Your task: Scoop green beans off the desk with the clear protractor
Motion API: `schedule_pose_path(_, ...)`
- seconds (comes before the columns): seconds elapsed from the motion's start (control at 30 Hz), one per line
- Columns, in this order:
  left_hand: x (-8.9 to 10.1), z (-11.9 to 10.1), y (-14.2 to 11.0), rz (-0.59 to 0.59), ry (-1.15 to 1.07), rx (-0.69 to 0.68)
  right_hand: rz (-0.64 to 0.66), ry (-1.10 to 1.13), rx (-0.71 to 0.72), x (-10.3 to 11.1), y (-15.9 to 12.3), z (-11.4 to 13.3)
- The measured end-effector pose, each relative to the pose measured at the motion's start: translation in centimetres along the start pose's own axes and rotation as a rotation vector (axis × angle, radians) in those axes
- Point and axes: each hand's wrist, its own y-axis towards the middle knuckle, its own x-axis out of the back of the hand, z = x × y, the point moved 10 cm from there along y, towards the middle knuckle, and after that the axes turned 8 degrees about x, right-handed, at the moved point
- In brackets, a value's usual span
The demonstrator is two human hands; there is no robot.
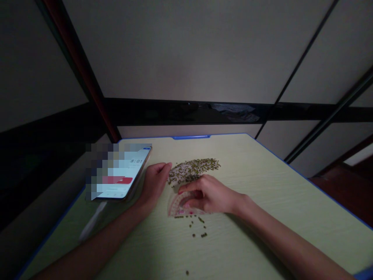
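Note:
A loose heap of small green beans (201, 166), like mung beans, lies spread on the table. Beside its left end rests my left hand (155, 181), closed, thumb laid toward the beans; the inside of its fingers is hidden. My right hand (208, 194) is on a clear protractor (175, 206) with pink markings, which lies flat just nearer to me than the heap. Thumb and index finger grip or press the protractor, their tips a little apart. Several stray beans (204, 235) lie along and below its straight edge, and a single bean (187, 272) sits closer to me.
A lit phone or tablet (125, 171) leans or lies at the table's left, partly blurred out. Near it is a pale strip (92, 221), perhaps a cable or reflection. The light wooden table (262, 182) has a blue rim and a blue handle (191, 137). Cabinet panels (186, 50) stand behind.

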Motion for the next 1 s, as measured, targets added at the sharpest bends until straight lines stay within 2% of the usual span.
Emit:
schedule_pose_path(0.33, 0.0, -0.2, -0.2, 0.004, -0.008, -0.013, 0.084, 0.071, 0.135, -0.7, -0.2, 2.9)
schedule_pose_path(0.5, 0.0, -0.3, -0.3, 0.006, -0.014, -0.011, 0.104, 0.107, 0.141, -1.1, -0.2, 3.1)
schedule_pose_path(0.67, 0.0, -0.1, 0.1, 0.001, -0.001, -0.009, 0.051, 0.132, 0.085, -0.4, -0.2, 1.6)
schedule_pose_path(0.83, 0.0, 0.0, 0.1, 0.002, 0.005, -0.021, -0.03, 0.145, -0.112, 0.6, -0.9, -1.6)
schedule_pose_path(1.0, 0.0, 0.0, -0.2, 0.005, -0.01, -0.03, -0.095, 0.208, -0.197, 0.9, -2.5, -2.9)
